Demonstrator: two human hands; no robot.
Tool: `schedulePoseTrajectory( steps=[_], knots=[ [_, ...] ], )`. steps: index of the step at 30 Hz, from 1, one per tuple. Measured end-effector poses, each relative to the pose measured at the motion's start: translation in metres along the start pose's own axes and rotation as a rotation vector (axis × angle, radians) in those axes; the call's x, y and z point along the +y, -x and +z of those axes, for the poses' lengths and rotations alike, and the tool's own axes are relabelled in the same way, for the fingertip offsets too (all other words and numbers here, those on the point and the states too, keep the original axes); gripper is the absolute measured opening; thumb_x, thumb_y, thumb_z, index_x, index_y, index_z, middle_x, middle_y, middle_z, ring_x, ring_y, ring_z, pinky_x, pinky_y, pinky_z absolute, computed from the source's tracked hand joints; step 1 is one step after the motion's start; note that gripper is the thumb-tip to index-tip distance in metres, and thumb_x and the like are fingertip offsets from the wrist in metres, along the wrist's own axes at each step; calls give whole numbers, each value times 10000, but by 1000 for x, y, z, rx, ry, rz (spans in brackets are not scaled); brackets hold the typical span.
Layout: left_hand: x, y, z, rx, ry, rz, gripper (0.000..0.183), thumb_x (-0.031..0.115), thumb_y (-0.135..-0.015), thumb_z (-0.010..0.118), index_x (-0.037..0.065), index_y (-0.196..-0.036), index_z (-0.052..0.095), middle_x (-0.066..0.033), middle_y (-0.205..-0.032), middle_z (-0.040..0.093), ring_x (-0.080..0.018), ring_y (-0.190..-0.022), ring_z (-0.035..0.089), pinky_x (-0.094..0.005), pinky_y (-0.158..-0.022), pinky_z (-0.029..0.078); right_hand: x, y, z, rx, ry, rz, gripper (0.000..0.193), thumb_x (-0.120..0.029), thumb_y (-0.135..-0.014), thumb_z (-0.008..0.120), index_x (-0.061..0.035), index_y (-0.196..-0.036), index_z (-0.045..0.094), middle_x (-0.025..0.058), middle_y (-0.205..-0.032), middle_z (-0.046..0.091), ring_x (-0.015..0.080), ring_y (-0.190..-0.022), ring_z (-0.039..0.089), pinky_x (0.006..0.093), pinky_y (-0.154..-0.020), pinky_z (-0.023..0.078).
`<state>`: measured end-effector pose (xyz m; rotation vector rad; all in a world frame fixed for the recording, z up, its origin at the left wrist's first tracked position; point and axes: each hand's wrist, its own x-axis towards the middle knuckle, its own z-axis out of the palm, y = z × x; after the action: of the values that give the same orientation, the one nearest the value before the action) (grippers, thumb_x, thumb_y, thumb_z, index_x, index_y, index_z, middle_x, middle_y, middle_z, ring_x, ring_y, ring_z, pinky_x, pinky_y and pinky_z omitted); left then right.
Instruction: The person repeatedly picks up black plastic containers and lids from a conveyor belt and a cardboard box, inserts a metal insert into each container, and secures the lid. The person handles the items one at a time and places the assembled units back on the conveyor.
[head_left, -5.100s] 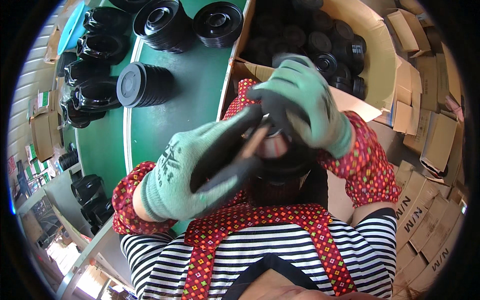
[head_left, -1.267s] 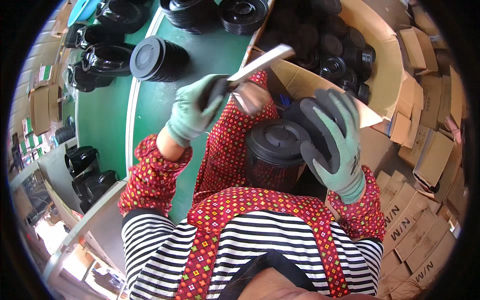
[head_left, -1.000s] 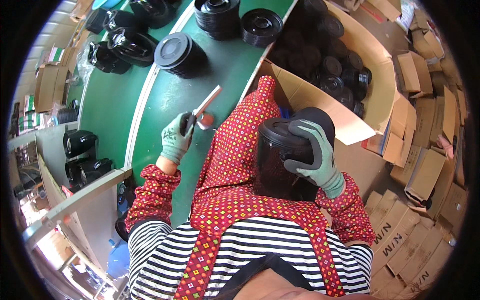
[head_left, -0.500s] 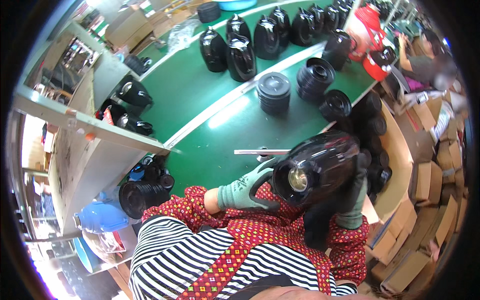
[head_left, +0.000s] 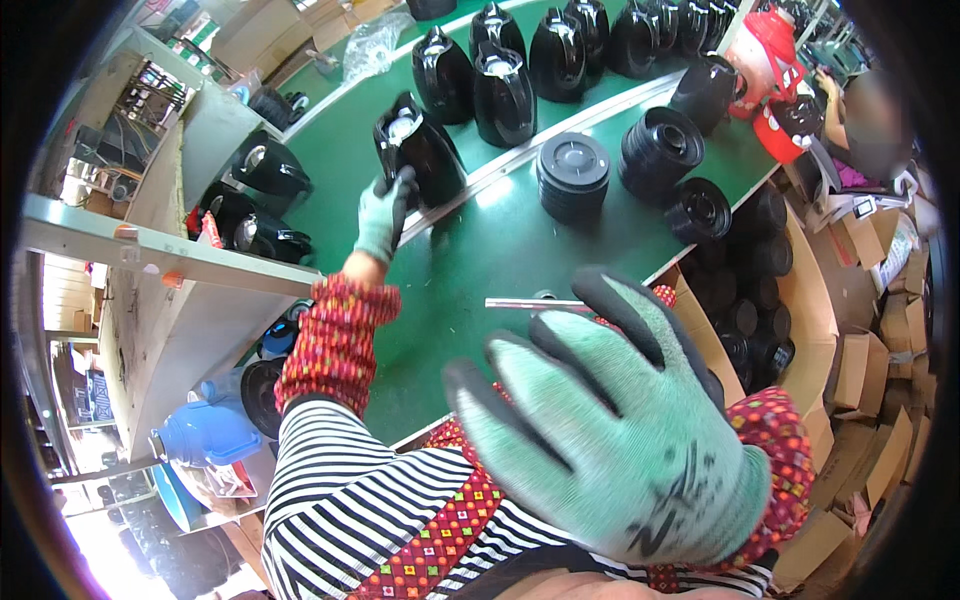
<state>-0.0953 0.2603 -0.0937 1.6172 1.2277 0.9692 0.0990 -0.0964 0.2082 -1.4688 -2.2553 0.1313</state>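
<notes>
My left hand (head_left: pixel 381 218), in a green glove with dark fingertips, reaches out to a glossy black jug (head_left: pixel 428 160) at the left end of the row. Its fingers close on the jug's handle side, partly hidden by the glove, and the jug leans slightly. Close to the camera, my right hand (head_left: pixel 610 430) is raised with its gloved fingers spread and nothing in it. Beyond it on the green table (head_left: pixel 450 270) lies a thin pale strip (head_left: pixel 530 303).
Several upright black jugs (head_left: pixel 505 95) stand behind a white divider. Stacked black lids (head_left: pixel 573 175) sit nearer, with a carton (head_left: pixel 810 300) of black parts at right. Other black jugs (head_left: pixel 268 165) lie at left, above a blue jug (head_left: pixel 205 430). Someone works at far right.
The black jug held between both hands has gone from in front of me to the far left, with my left hand. My right hand has let go and spread its fingers.
</notes>
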Motion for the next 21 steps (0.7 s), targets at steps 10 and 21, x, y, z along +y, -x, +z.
schedulePoseTrajectory(
  steps=[10,21],
  knots=[
    [-24,-98,2,203,277,-186,649,462,-904,839,9,-1309,614,-143,-986,735,-265,-783,714,-400,-726,609,17,-69,37,30,-71,-84,344,-264,-874,713,-87,-1168,691,111,-1093,632,302,-1064,617,515,-977,472],
    [-80,-232,-198,607,-966,-319,1159,580,-846,756,130,-1721,143,-316,-1750,118,-509,-1583,268,-541,-1278,320,69,-69,71,-50,-434,103,243,-241,-904,650,-67,-1073,643,113,-957,607,295,-909,616,465,-846,464]
  ],
)
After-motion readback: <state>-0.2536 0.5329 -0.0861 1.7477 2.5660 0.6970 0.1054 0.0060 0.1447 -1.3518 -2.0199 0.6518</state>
